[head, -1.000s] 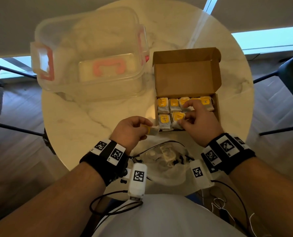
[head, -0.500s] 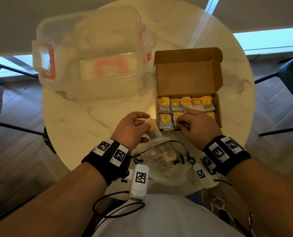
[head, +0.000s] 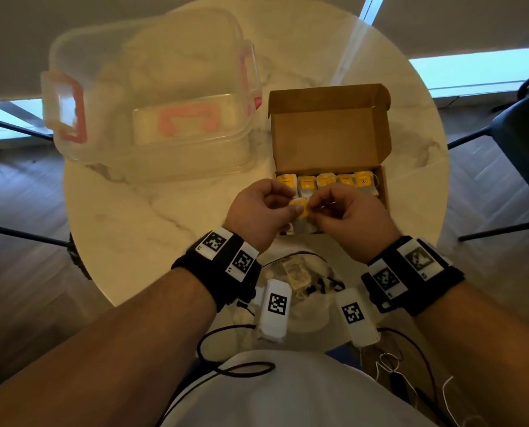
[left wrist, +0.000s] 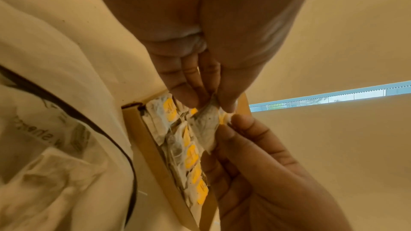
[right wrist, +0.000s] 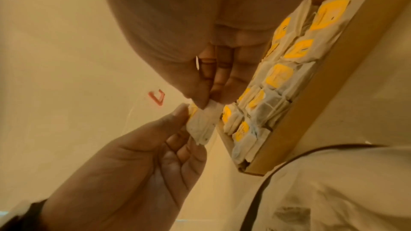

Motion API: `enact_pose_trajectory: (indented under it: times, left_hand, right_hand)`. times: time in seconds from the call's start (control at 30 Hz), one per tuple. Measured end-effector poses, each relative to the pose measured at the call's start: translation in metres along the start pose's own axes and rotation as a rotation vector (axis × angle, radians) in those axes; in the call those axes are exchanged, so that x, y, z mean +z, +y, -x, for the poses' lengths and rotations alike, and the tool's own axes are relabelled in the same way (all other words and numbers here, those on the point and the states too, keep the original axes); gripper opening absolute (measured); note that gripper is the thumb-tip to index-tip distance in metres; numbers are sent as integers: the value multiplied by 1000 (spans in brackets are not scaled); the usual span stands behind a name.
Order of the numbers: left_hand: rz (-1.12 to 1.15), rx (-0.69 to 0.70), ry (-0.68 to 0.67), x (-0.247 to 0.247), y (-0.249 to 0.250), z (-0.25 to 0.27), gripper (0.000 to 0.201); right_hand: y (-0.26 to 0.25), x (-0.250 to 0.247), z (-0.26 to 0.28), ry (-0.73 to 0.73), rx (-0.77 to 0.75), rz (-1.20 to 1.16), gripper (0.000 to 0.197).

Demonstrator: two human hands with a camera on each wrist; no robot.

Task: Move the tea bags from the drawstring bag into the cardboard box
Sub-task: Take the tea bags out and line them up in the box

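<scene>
A tea bag (head: 300,208) with a yellow tag hangs just above the near left corner of the open cardboard box (head: 384,188). My left hand (head: 291,204) pinches its left end and my right hand (head: 315,205) pinches its right end. The left wrist view shows the tea bag (left wrist: 205,126) between my left hand (left wrist: 209,105) and the right fingers (left wrist: 241,126). The right wrist view shows my right hand (right wrist: 211,103) gripping the top of that bag (right wrist: 203,124). Several tea bags (head: 328,181) lie packed in rows in the box. The white drawstring bag (head: 300,278) lies open at the near table edge.
A clear plastic tub (head: 149,103) with pink latches stands left of the box on the round marble table (head: 127,217). The upright box lid (head: 331,140) rises behind the tea bags. Dark chairs (head: 522,131) stand at the right and left.
My left hand has carried the tea bag right and away, over the box's near left corner. My right hand left the packed bags and took hold of the tea bag's other end.
</scene>
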State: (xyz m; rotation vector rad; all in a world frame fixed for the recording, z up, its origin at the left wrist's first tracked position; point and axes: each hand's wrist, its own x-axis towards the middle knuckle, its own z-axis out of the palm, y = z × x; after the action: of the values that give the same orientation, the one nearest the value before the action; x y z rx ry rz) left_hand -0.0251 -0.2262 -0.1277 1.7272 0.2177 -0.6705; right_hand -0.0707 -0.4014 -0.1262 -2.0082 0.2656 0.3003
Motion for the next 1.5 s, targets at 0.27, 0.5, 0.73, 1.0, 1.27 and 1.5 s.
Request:
enact_pose_trajectory:
  times: [0.27,0.5,0.73,1.0,1.27,1.5]
  left_hand:
    - [-312,-21,135,-10,-21,-15,22]
    - [-462,-60,126,-10,-37,-19,20]
    - [-450,-55,135,-11,-46,-17,17]
    - [-490,-35,173,-6,-48,-8,12]
    - [-464,-46,193,-4,-45,3,11]
    - [-550,-110,-5,-22,-50,37,27]
  right_hand:
    - [13,1,-36,199,162,2,20]
    - [5,8,-57,236,174,213,7]
    - [16,5,-55,253,129,255,19]
    - [24,6,-61,169,107,470,10]
    - [27,-1,-58,15,-113,728,23]
    - [10,-25,-11,71,-217,511,16]
